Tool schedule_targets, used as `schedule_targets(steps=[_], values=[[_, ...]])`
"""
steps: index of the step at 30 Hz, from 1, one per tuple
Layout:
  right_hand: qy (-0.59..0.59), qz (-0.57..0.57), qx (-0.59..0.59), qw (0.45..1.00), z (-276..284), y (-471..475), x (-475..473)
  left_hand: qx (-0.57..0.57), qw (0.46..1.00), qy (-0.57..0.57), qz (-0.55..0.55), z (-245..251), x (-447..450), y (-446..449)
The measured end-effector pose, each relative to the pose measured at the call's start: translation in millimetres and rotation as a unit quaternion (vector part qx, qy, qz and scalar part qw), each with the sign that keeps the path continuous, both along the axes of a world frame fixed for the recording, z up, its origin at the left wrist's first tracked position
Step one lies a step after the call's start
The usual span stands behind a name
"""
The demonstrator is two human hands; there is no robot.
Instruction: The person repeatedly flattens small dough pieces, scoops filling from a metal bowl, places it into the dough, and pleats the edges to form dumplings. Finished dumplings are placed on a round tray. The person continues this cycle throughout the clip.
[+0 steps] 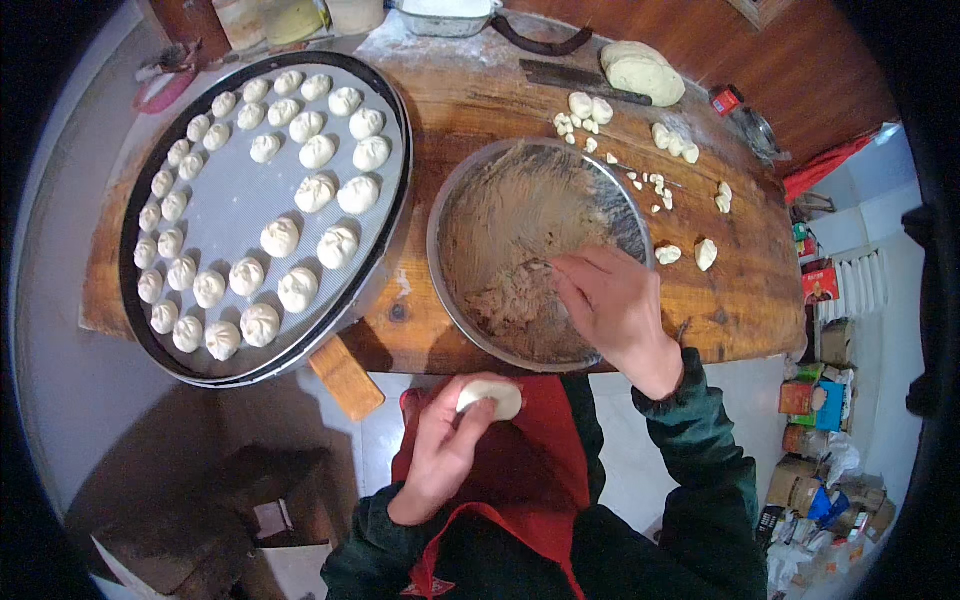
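My left hand (448, 442) holds a round, flat dough wrapper (504, 399) in front of the red apron, its thumb pressed on the wrapper's middle. Over a wide metal bowl (437, 289) of brownish minced filling (517, 202), my right hand (611, 300) pinches a thin utensil (536, 265). Most of that utensil is hidden by the fingers, and its tip is at the filling. To the left, a large round steamer tray (225, 202) with a mesh liner carries many pleated buns (298, 289) set in curved rows.
Small dough pieces (657, 184) and larger lumps (705, 255) lie right of the bowl on the wooden table (735, 300). A big dough mass (641, 73) sits at the back beside a dark flat bar (585, 81). A wooden handle (349, 379) juts past the table's front edge.
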State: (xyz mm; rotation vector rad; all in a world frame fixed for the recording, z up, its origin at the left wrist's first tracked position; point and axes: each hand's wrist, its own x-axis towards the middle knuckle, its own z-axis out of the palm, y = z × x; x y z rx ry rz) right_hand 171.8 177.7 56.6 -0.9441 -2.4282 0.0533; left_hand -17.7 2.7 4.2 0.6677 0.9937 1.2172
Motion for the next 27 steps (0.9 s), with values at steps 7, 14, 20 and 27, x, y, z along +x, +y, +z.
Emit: schedule_targets(steps=[7, 14, 20, 27], values=[[-0.057, 0.024, -0.112, 0.992, 7, -21, 2, 0.012, 1.000, -0.011, 0.012, 6, 4, 19], [0.000, 0.029, -0.179, 0.983, 7, -41, 4, 0.017, 0.999, 0.014, 0.029, 2, 8, 18], [0.114, -0.046, -0.237, 0.964, 20, -65, 11, -0.064, 0.978, -0.184, 0.076, 0, 14, 3], [0.011, 0.112, -0.031, 0.993, -10, -113, 12, -0.096, 0.960, -0.255, 0.061, 30, 18, 0]])
